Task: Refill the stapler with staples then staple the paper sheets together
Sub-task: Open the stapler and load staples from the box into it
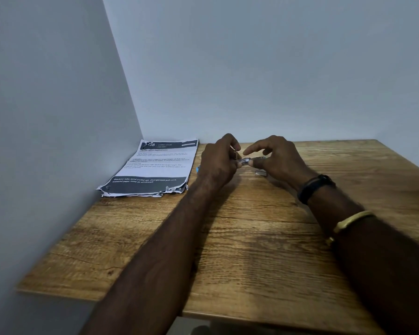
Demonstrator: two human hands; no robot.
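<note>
A small stapler (244,161) with a shiny metal part is held just above the wooden table (252,238), between both hands. My left hand (218,163) grips its left end with curled fingers. My right hand (276,157) pinches its right end between thumb and fingers, the forefinger stretched out over it. Most of the stapler is hidden by the hands. A small grey block of staples (261,173) lies on the table under my right hand. A stack of printed paper sheets (155,168) with torn near edges lies at the back left, against the wall.
The table stands in a corner, with grey walls at the left (46,141) and behind. A bit of something blue (198,168) shows beside the papers, behind my left hand. My right forearm wears a black band and a gold bangle.
</note>
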